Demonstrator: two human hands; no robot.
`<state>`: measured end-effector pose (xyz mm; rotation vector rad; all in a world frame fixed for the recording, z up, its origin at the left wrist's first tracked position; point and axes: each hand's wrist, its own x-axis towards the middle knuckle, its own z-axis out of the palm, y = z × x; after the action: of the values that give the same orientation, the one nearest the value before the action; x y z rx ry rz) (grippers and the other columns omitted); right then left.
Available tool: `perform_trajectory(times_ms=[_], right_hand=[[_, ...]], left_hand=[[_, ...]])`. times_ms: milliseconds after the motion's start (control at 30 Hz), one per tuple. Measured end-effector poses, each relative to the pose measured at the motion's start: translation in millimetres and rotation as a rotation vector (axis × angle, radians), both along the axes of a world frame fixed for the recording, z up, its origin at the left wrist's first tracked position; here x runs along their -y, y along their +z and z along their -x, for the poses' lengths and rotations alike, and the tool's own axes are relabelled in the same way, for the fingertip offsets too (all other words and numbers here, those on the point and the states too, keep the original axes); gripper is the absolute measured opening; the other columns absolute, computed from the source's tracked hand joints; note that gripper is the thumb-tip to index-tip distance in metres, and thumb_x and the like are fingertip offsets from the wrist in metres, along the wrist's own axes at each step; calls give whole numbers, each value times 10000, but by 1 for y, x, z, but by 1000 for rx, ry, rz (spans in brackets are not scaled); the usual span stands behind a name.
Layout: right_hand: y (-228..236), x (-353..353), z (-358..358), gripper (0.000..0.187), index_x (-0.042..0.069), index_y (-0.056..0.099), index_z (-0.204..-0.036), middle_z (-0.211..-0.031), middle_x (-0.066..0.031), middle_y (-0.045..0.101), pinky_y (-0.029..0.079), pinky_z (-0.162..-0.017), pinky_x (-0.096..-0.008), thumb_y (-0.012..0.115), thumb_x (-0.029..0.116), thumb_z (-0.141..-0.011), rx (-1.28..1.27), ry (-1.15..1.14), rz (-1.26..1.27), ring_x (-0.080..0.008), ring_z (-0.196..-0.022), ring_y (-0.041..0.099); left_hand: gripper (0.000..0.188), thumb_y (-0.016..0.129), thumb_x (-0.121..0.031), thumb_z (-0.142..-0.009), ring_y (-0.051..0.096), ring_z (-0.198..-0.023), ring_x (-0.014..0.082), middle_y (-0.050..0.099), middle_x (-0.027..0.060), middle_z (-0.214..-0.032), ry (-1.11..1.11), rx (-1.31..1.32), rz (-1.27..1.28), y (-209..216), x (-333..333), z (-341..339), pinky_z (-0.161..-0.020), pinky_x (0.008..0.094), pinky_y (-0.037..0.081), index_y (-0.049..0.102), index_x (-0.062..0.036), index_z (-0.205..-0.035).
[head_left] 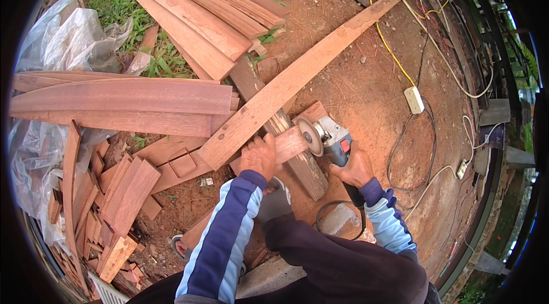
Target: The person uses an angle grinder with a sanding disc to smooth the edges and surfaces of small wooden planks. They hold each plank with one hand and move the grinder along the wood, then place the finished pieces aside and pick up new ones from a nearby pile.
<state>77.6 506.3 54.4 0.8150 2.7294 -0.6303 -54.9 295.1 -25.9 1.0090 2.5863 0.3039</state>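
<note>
My right hand point(354, 168) is wrapped round an angle grinder point(336, 149) with a grey body and a red switch. Its round disc point(307, 133) stands against the end of a short reddish wooden board point(290, 145). With my left hand point(259, 157) I grip that board, fingers over its top, beside the edge of a long plank point(320, 69). The short board lies across a weathered timber beam point(309, 175), which runs diagonally under the long plank. Where disc and wood meet is partly hidden.
Stacked planks point(189, 12) lie at the far left, with more boards point(126, 101) and offcuts point(128, 195) nearer. Plastic sheeting point(68, 35) sits beside them. A yellow cord leads to a white socket block point(414, 100); black cable loops on the dirt. A concrete block point(340, 221) lies near my legs.
</note>
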Motion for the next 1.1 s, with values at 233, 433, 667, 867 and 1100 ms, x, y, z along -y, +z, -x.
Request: perform_trajectory(times_ms=[233, 433, 667, 867, 1100], right_hand=[[2, -4, 3, 604, -122, 488, -969, -752, -291, 625, 521, -650, -463, 743, 296, -616, -109, -46, 55, -440, -715, 643], [8, -3, 5, 590, -105, 481, -956, -750, -284, 624, 519, -640, -458, 748, 295, -614, -158, -111, 43, -434, -704, 640], [6, -1, -2, 585, -104, 472, -946, -751, -283, 624, 522, -642, -455, 738, 303, -620, -165, -155, 4, -433, -707, 643], [8, 0, -5, 581, -111, 479, -962, -780, -287, 630, 525, -659, -453, 727, 294, -626, -201, -220, 17, -433, -731, 645], [9, -2, -9, 588, -114, 486, -978, -796, -285, 635, 527, -674, -446, 736, 282, -622, -267, -309, 25, -428, -759, 653]], left_hand=[[620, 836, -335, -595, 641, -821, 324, 563, 164, -887, 5, 31, 12, 3, -1, 1, -705, 402, 532, 432, -58, -975], [654, 844, -339, -587, 628, -862, 333, 561, 167, -923, 12, 21, 12, -1, 1, -1, -743, 413, 523, 432, -50, -1005], [690, 852, -326, -584, 579, -948, 361, 536, 192, -985, 8, 49, -42, -7, 3, -2, -793, 437, 495, 428, -27, -1040], [680, 850, -289, -576, 570, -923, 378, 529, 199, -981, 14, 55, -91, -15, 5, -4, -795, 461, 483, 425, -23, -1035], [702, 827, -264, -589, 545, -974, 414, 539, 237, -1009, -23, 308, -337, 8, 17, 1, -850, 468, 462, 432, 8, -1101]])
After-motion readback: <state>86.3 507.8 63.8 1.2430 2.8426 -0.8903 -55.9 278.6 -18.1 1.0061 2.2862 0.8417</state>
